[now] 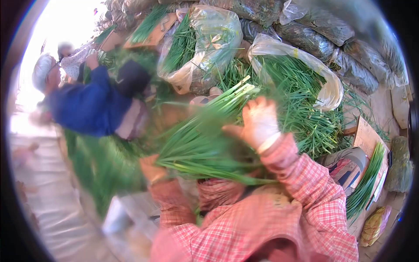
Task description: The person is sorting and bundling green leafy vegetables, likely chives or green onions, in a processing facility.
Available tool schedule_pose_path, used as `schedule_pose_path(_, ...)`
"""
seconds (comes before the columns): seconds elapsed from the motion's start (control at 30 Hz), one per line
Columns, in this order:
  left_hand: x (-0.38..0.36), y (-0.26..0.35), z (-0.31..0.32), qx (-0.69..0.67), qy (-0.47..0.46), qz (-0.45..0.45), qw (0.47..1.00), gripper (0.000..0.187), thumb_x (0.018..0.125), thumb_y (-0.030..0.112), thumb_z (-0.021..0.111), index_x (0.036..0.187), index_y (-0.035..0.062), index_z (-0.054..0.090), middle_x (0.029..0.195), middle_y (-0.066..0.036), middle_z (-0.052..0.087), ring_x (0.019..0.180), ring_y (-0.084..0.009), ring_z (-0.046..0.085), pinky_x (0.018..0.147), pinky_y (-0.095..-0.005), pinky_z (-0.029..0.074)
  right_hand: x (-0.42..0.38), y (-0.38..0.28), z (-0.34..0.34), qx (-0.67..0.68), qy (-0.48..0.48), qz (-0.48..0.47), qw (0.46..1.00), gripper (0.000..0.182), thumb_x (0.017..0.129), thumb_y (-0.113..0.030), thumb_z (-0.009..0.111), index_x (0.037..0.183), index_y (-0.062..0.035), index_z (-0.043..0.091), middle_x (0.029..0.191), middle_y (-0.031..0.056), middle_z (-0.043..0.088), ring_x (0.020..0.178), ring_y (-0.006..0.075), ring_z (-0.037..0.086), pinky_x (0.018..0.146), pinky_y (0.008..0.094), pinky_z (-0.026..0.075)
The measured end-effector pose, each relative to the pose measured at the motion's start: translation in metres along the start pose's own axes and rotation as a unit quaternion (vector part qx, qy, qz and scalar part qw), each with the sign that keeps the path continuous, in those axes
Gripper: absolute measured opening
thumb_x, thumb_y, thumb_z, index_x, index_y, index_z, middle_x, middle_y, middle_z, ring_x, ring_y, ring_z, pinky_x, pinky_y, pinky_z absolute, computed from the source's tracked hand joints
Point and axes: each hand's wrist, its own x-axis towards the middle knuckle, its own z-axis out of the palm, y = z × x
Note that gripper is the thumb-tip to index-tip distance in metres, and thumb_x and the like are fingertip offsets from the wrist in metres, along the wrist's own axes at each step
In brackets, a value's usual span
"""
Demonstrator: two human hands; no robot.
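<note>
A bunch of chives [205, 135], long green leaves with pale stalk ends at the upper right, lies across in front of my body. My left hand [152, 169] is closed around its leafy lower-left side, with the fingers partly hidden. Over the right side of the bunch, my right hand [259, 120] is open, fingers spread, with something white covering the palm and wrist. Motion blurs the middle of the leaves.
Open plastic bags of chives [288, 74] stand ahead, and loose greens [305, 131] are heaped to the right. Stuffed bags [301, 39] are stacked behind. A person in blue [87, 102] sits at left. More chives [369, 179] lie on a board at right.
</note>
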Motion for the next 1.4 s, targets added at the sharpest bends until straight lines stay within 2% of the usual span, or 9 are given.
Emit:
schedule_pose_path(0.4, -0.002, 0.006, 0.021, -0.077, -0.051, 0.002, 0.996, 0.043, 0.094, 0.033, 0.028, 0.074, 0.0031, 0.051, 0.071, -0.009, 0.06, 0.063, -0.0196, 0.054, 0.068, -0.0331, 0.046, 0.018, -0.014, 0.066, 0.564, 0.018, 0.024, 0.825, 0.057, 0.072, -0.042, 0.065, 0.112, -0.0021, 0.055, 0.112, 0.015, 0.057, 0.106, 0.0292, 0.05, 0.088, 0.035, 0.04)
schedule_pose_path(0.6, -0.017, 0.049, 0.026, 0.433, -0.137, 0.364, 0.813, 0.026, 0.09, 0.022, 0.035, 0.077, 0.002, 0.047, 0.073, -0.005, 0.054, 0.072, -0.0174, 0.052, 0.074, -0.0299, 0.042, -0.034, -0.007, 0.042, 0.604, -0.041, -0.049, 0.795, 0.03, 0.082, -0.024, 0.058, 0.103, -0.002, 0.059, 0.097, 0.0145, 0.061, 0.092, 0.0256, 0.057, 0.083, 0.033, 0.043)
schedule_pose_path(0.73, -0.001, 0.028, 0.026, 0.013, -0.179, 0.145, 0.973, 0.029, 0.093, 0.025, 0.034, 0.067, 0.0106, 0.032, 0.065, -0.001, 0.035, 0.06, -0.0151, 0.035, 0.06, -0.0282, 0.034, -0.087, 0.029, 0.081, 0.468, 0.065, -0.054, 0.879, 0.022, 0.083, -0.026, 0.059, 0.091, -0.0057, 0.061, 0.077, 0.0061, 0.059, 0.074, 0.0164, 0.056, 0.074, 0.0301, 0.044)
schedule_pose_path(0.77, 0.0, 0.022, 0.028, -0.231, -0.178, -0.024, 0.956, 0.031, 0.094, 0.026, 0.033, 0.066, 0.0125, 0.029, 0.063, 0.0, 0.031, 0.058, -0.0145, 0.031, 0.058, -0.0282, 0.032, -0.086, 0.034, 0.032, 0.719, -0.133, 0.13, 0.67, 0.022, 0.087, -0.028, 0.054, 0.08, -0.0072, 0.058, 0.072, -0.0005, 0.053, 0.068, 0.0105, 0.049, 0.067, 0.0263, 0.04)
schedule_pose_path(0.83, -0.005, 0.037, 0.038, -0.296, -0.13, -0.102, 0.941, 0.034, 0.095, 0.028, 0.03, 0.065, 0.0146, 0.026, 0.062, 0.001, 0.027, 0.057, -0.0137, 0.028, 0.056, -0.0279, 0.03, -0.099, 0.043, 0.022, 0.775, -0.142, 0.172, 0.591, 0.028, 0.089, -0.029, 0.049, 0.073, -0.0076, 0.055, 0.069, -0.0026, 0.048, 0.067, 0.0101, 0.046, 0.063, 0.0246, 0.037)
schedule_pose_path(1.07, 0.006, 0.015, 0.016, -0.508, -0.286, -0.151, 0.799, 0.036, 0.095, 0.029, 0.03, 0.062, 0.0155, 0.024, 0.058, 0.002, 0.024, 0.054, -0.0111, 0.026, 0.053, -0.0265, 0.026, -0.143, 0.125, -0.004, 0.805, 0.047, 0.316, 0.5, 0.033, 0.084, -0.034, 0.051, 0.059, -0.013, 0.044, 0.055, 0.0024, 0.047, 0.05, 0.0148, 0.047, 0.047, 0.0273, 0.038)
schedule_pose_path(1.13, -0.005, 0.034, 0.029, -0.397, -0.114, -0.168, 0.895, 0.037, 0.095, 0.029, 0.03, 0.062, 0.0161, 0.023, 0.057, 0.003, 0.023, 0.053, -0.0108, 0.025, 0.051, -0.0264, 0.024, -0.153, 0.15, -0.009, 0.831, 0.114, 0.328, 0.434, 0.039, 0.086, -0.038, 0.053, 0.058, -0.0156, 0.038, 0.05, -0.0056, 0.031, 0.039, 0.008, 0.025, 0.036, 0.0231, 0.021)
schedule_pose_path(1.3, -0.004, 0.026, 0.028, -0.488, -0.146, -0.195, 0.838, 0.039, 0.096, 0.029, 0.03, 0.06, 0.0168, 0.021, 0.055, 0.003, 0.02, 0.05, -0.0103, 0.022, 0.049, -0.026, 0.022, -0.144, 0.206, 0.031, 0.006, 0.053, 0.237, 0.97, 0.059, 0.069, -0.045, 0.069, 0.113, -0.0095, 0.055, 0.092, 0.0117, 0.062, 0.081, 0.0281, 0.06, 0.071, 0.0374, 0.047)
schedule_pose_path(1.4, -0.009, 0.043, 0.034, -0.481, -0.111, -0.214, 0.843, 0.04, 0.096, 0.03, 0.029, 0.059, 0.0172, 0.021, 0.054, 0.003, 0.02, 0.05, -0.01, 0.022, 0.048, -0.0258, 0.022, -0.087, 0.142, 0.011, 0.193, 0.145, 0.162, 0.957, 0.051, 0.067, -0.037, 0.072, 0.105, -0.0069, 0.057, 0.101, 0.0145, 0.059, 0.095, 0.0309, 0.055, 0.082, 0.0391, 0.043)
